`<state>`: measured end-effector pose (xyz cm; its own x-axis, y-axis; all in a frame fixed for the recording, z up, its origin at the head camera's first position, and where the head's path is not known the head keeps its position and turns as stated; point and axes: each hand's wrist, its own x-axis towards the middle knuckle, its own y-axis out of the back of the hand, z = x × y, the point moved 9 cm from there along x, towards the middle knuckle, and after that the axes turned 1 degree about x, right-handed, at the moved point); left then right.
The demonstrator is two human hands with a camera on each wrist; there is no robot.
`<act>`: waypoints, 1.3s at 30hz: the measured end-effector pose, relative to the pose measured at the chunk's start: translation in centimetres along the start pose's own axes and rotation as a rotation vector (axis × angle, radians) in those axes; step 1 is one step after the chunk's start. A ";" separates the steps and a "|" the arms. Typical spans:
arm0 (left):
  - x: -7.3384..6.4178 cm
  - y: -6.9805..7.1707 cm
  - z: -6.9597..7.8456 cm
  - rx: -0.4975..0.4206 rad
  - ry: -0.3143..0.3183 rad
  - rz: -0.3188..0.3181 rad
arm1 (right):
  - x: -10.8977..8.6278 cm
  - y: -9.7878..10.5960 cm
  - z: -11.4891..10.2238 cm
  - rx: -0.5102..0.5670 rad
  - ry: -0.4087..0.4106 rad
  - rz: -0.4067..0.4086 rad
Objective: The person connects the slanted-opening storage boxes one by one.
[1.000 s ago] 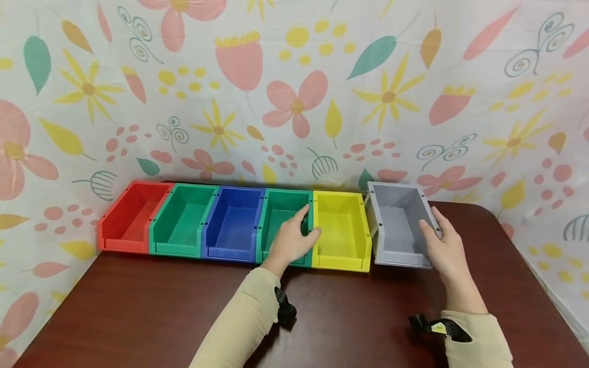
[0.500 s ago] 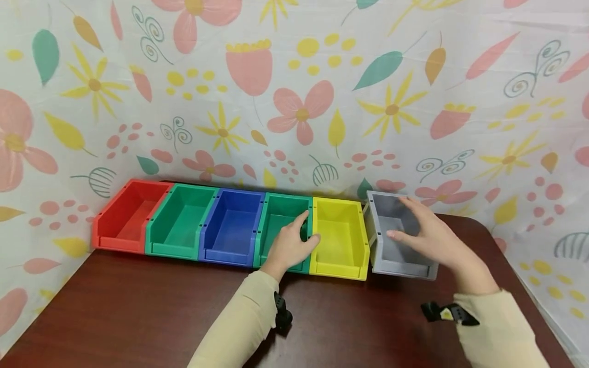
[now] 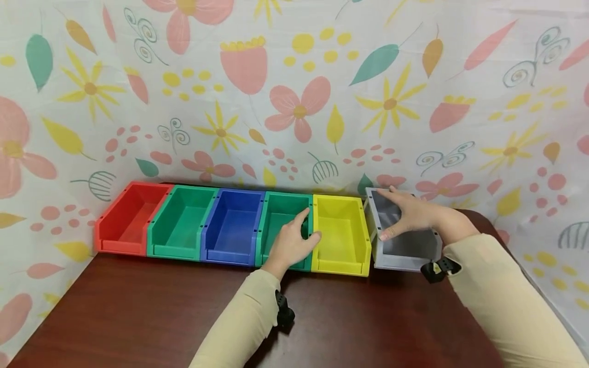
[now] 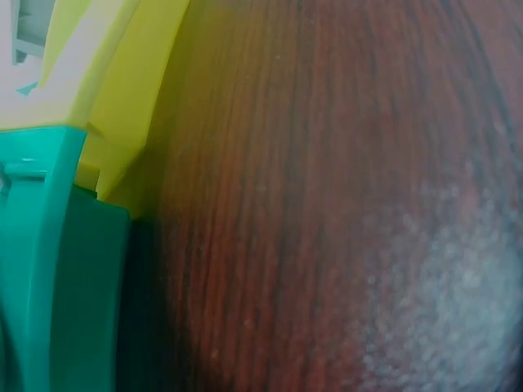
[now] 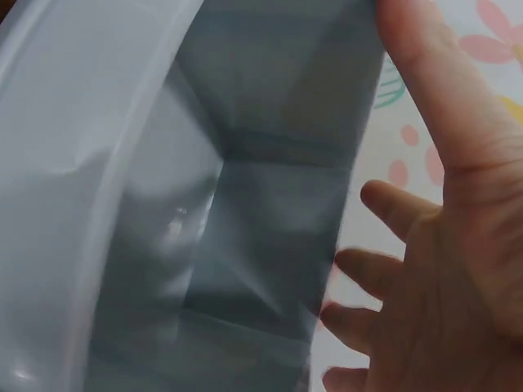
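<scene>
A row of joined plastic bins runs along the back of the table. My left hand (image 3: pixel 290 243) reaches over the second green bin (image 3: pixel 276 212), index finger extended, thumb at the rim shared with the yellow bin (image 3: pixel 342 235). To the right of the yellow bin stands a grey bin (image 3: pixel 400 261), slightly angled and apart at the front. My right hand (image 3: pixel 409 212) spreads across its top, thumb tip at the left rim and fingers toward the back left corner. In the right wrist view, the fingers (image 5: pixel 364 273) extend past the edge of the grey bin (image 5: pixel 270 220).
Further left in the row sit a red bin (image 3: pixel 133 214), another green bin (image 3: pixel 184 220) and a blue bin (image 3: pixel 233 222). A dark wooden table (image 3: pixel 152 312) lies under them. Flower-patterned cloth (image 3: pixel 294 153) hangs right behind the row.
My right hand has left the grey bin's right rim and swung left over its top to the left rim. My left hand has stayed at the green and yellow bins.
</scene>
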<state>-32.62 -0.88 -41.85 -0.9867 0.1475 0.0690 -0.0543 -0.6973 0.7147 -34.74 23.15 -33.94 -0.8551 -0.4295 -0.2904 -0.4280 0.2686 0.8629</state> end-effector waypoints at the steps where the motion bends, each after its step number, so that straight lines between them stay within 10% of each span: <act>1: 0.0 0.1 0.0 -0.002 0.004 0.002 | 0.2 -0.1 -0.1 -0.017 -0.009 -0.001; 39: 0.1 0.1 0.2 0.002 -0.005 -0.005 | 2.4 -1.9 0.2 -0.093 -0.129 -0.104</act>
<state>-32.74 -0.78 -41.66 -0.9856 0.1544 0.0692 -0.0586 -0.6952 0.7165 -36.03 21.73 -36.36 -0.8406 -0.3355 -0.4252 -0.4921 0.1453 0.8583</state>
